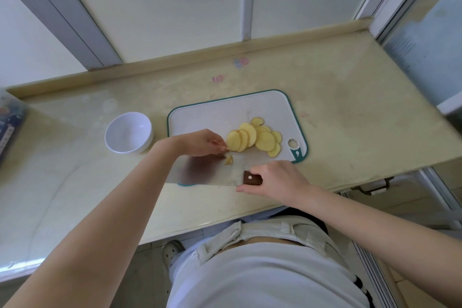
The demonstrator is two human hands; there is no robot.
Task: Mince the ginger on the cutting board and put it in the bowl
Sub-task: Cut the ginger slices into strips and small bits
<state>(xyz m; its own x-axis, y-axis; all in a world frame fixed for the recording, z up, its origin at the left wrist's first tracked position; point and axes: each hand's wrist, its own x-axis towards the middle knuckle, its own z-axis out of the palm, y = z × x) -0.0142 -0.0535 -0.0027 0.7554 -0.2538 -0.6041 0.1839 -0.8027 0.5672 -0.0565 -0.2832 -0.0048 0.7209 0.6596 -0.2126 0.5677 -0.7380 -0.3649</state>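
Right grip (272, 180) clasps cleaver (200, 170) handle; left grip (200, 142) apparently pinches ginger slice (233, 141) near cutting board's (220, 110) front edge.

Person, seen from above. Left hand (200, 143), right hand (278, 180) and both forearms: bare. Torso: plain white fabric top (262, 272). Legs: pale beige cloth trousers (272, 231) with belt loops; dark band (303, 213) at the waist. Foot: off-white perforated clog-style shoe (172, 251)
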